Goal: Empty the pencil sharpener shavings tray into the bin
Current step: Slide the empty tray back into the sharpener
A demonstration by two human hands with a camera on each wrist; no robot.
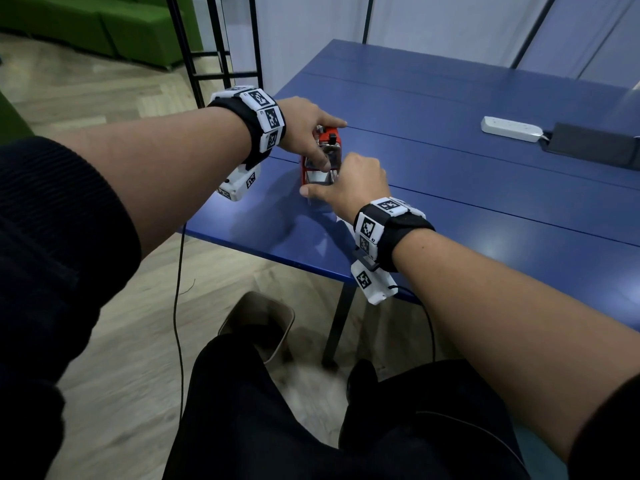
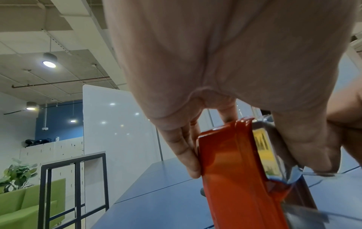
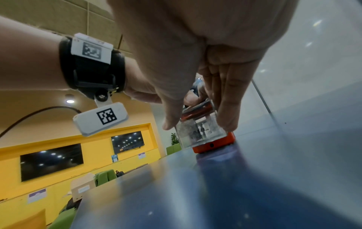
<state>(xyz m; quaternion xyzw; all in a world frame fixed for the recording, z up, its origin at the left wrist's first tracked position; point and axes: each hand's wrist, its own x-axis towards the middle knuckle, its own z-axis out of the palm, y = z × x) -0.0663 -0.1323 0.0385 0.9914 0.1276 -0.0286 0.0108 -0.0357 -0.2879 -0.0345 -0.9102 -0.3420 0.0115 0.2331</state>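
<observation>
Nearest, on the pale wood-pattern floor under the table edge: bin point(image 1: 258, 322), beige, partly hidden by the person's dark-trousered legs. Blue table point(image 1: 485, 216), seams across the top. Near its front corner stands the red pencil sharpener point(image 1: 320, 157). Right hand point(image 1: 349, 190): thumb and fingers pinch the clear shavings tray point(image 3: 197, 131) at its sides. Left hand point(image 1: 304, 128): fingers curled over the sharpener's top, thumb on the near side. Yellow label on the sharpener, not legible. Farther right, well apart: white power strip point(image 1: 510, 128), dark flat device point(image 1: 595, 145). Beyond: black metal frame point(image 1: 214, 46), green sofa point(image 1: 104, 26).
</observation>
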